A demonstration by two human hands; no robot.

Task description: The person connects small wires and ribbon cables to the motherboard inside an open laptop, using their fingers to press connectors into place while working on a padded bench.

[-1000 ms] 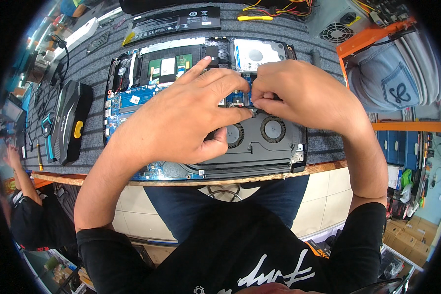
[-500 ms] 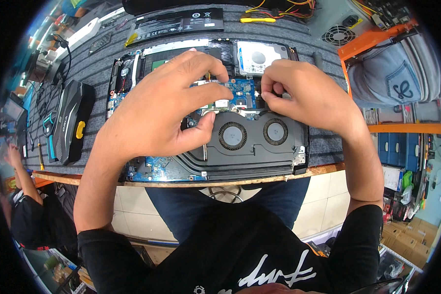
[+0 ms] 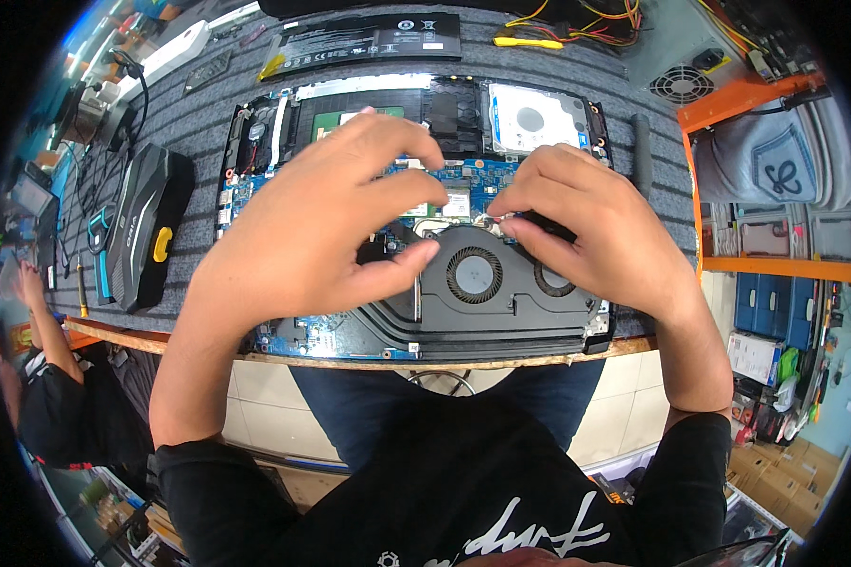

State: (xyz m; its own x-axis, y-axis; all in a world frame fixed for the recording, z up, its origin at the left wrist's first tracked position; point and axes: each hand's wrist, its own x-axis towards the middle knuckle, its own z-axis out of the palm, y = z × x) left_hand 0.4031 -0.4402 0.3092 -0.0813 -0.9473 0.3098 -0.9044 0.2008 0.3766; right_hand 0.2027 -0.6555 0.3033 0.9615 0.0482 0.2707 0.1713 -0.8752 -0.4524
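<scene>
Pinching at something small and pale, the right hand (image 3: 596, 236) has its thumb and forefinger tips drawn together over the middle of the open laptop (image 3: 416, 217); what they press on is too small to tell. The left hand (image 3: 326, 227) hovers at nine o'clock of it, fingers (image 3: 397, 132) curled and spread apart, thumb stretched toward the fan (image 3: 473, 274), holding nothing that shows.

The fan sits just at six o'clock of the right fingertips, round and dark, with a second fan (image 3: 550, 282) half hidden under the right hand. A blue board (image 3: 473, 180) shows between the two hands. At twelve o'clock of the right hand lies a silver drive (image 3: 537, 118) in the laptop's far corner.

The laptop lies on a grey ribbed mat on the desk (image 3: 199, 104), its near edge at the desk's wooden rim. At twelve o'clock, beyond the laptop, lies a flat black battery (image 3: 369, 40), and to its three o'clock a yellow tool (image 3: 525, 42) beside a tangle of wires. At nine o'clock of the laptop rests a black case (image 3: 142, 227) with a yellow button. Another person (image 3: 57, 397) in black stands at the far eight o'clock edge.
</scene>
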